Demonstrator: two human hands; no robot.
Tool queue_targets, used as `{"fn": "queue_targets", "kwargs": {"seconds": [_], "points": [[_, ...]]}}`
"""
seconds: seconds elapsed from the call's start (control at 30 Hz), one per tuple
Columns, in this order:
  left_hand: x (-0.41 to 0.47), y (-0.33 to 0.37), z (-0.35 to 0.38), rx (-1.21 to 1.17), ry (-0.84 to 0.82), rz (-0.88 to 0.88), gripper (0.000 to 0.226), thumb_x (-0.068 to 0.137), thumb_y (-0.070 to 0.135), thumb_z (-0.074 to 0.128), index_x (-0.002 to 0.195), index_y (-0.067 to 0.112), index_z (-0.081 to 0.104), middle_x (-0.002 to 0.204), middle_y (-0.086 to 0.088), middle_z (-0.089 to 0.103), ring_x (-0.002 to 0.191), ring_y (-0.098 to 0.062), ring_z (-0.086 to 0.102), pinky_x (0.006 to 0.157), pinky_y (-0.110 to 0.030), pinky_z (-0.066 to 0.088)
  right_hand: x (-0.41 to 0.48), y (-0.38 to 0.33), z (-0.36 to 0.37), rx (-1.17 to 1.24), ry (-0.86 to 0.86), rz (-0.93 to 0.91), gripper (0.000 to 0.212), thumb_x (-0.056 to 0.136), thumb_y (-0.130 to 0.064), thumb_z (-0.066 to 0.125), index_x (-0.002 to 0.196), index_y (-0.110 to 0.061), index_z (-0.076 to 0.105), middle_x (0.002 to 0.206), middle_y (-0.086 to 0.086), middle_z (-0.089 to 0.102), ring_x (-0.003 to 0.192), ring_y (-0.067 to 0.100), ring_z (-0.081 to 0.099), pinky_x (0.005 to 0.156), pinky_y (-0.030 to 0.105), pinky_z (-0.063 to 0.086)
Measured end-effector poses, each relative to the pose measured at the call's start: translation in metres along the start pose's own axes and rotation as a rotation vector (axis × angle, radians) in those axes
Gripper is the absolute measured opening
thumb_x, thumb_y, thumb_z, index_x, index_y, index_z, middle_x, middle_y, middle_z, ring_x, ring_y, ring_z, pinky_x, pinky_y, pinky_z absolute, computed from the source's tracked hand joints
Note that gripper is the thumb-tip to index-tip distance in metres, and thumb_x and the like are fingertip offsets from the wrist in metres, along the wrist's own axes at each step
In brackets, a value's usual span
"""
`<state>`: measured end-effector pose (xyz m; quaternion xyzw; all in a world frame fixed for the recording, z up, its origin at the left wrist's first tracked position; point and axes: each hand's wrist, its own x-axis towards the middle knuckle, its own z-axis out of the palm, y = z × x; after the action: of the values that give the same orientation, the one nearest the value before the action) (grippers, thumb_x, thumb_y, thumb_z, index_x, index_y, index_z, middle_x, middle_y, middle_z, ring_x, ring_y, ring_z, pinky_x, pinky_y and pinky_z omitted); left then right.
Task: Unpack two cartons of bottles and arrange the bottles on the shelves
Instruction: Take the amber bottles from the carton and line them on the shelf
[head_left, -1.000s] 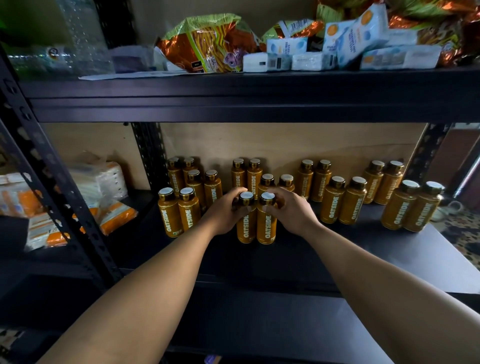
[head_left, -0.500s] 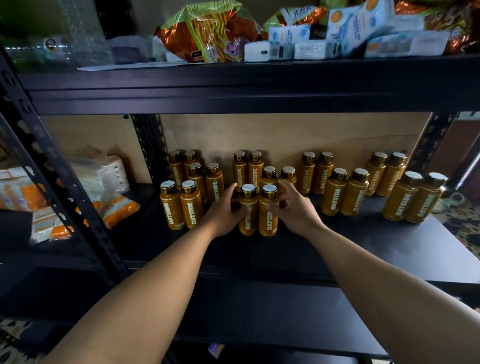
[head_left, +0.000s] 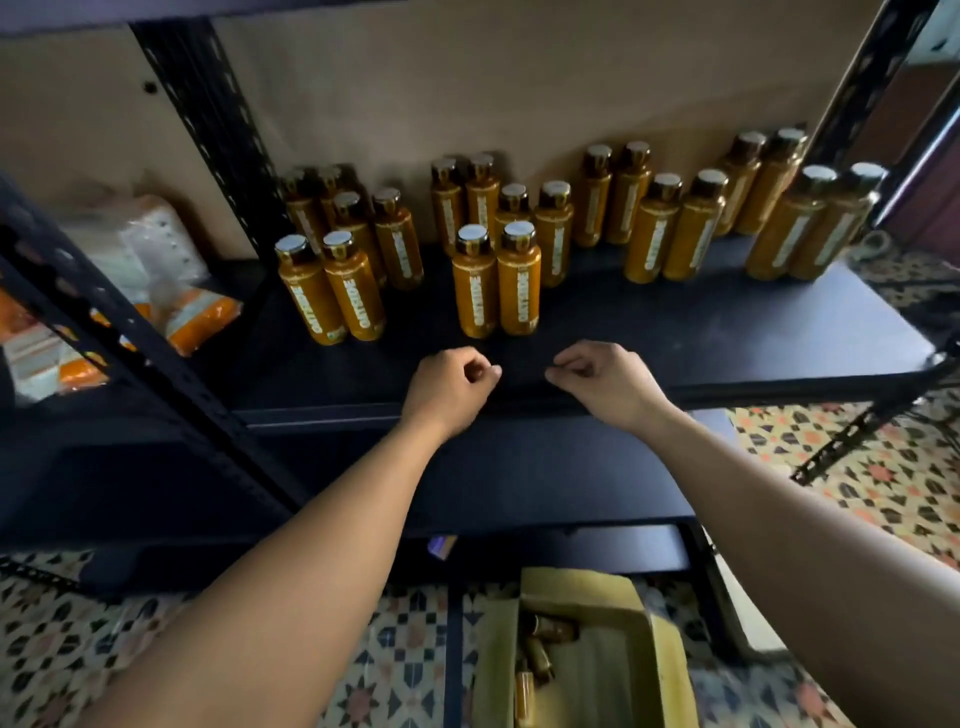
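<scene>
**Pair released, hands backed off**

A second ago the centre front bottle pair (head_left: 496, 283) is gripped by both hands. Now it is let go and stands upright on the shelf (head_left: 727, 332), just beyond the fingers (head_left: 485, 370) and untouched.

The left hand (head_left: 449, 384) and right hand (head_left: 605, 382) are drawn back to the shelf's front edge. Fingers are loosely curled and nothing is held in either hand.

The view is also tipped down. The open carton (head_left: 587, 654) is now seen on the floor (head_left: 883, 467), well below and behind the fingers, with a few loose bottles (head_left: 545, 631) left inside.

The shelved bottles (head_left: 693, 234) are ranked in pairs beyond the fingers. They are three pairs deep at left and centre, two deep at right.

Judgement: this placement is finished and the next pair is to be fetched from the carton. Bare shelf is left beyond the right-hand fingers for it.
</scene>
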<state>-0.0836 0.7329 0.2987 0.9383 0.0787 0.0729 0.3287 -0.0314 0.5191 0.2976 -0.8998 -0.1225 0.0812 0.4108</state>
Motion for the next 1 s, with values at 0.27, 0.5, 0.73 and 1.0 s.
{"fn": "queue_targets", "kwargs": {"seconds": [0.27,0.5,0.73,1.0], "points": [[-0.100,0.016,0.092,0.018,-0.387,-0.153,0.034,0.090,0.049,0.068,0.119,0.031,0.067,0.103,0.008,0.068,0.090,-0.011,0.064,0.078,-0.026,0.051,-0.090,0.103,-0.001,-0.081,-0.209,0.041,0.030,0.090,-0.045,0.073,0.113,-0.025,0.071,0.098,-0.011,0.070,0.096,0.014,0.065,0.085,0.030,0.049],[-0.228,0.019,0.200,0.103,-0.870,-0.354,0.055,0.095,0.043,0.065,0.143,0.020,0.051,0.126,-0.006,0.064,0.111,-0.022,0.061,0.083,-0.026,0.045,-0.191,0.235,0.017,-0.470,-0.923,0.130,0.054,0.095,-0.046,0.065,0.141,-0.018,0.056,0.129,-0.003,0.060,0.119,0.022,0.057,0.101,0.030,0.042],[-0.299,-0.036,0.294,-0.011,-0.959,-0.510,0.056,0.095,0.047,0.063,0.145,0.029,0.047,0.125,0.002,0.061,0.101,-0.014,0.057,0.074,-0.024,0.045,-0.240,0.304,0.075,-0.332,-0.955,0.258,0.058,0.095,-0.043,0.067,0.147,-0.023,0.051,0.134,0.000,0.063,0.120,0.021,0.060,0.088,0.023,0.042],[-0.302,-0.218,0.465,-0.110,-0.913,-0.620,0.057,0.094,0.046,0.064,0.146,0.036,0.044,0.135,0.003,0.058,0.108,-0.011,0.060,0.092,-0.033,0.052,-0.209,0.471,0.262,-0.095,-0.789,0.410,0.029,0.094,-0.042,0.070,0.121,-0.032,0.066,0.110,-0.010,0.071,0.100,0.009,0.067,0.086,0.025,0.056]]}}
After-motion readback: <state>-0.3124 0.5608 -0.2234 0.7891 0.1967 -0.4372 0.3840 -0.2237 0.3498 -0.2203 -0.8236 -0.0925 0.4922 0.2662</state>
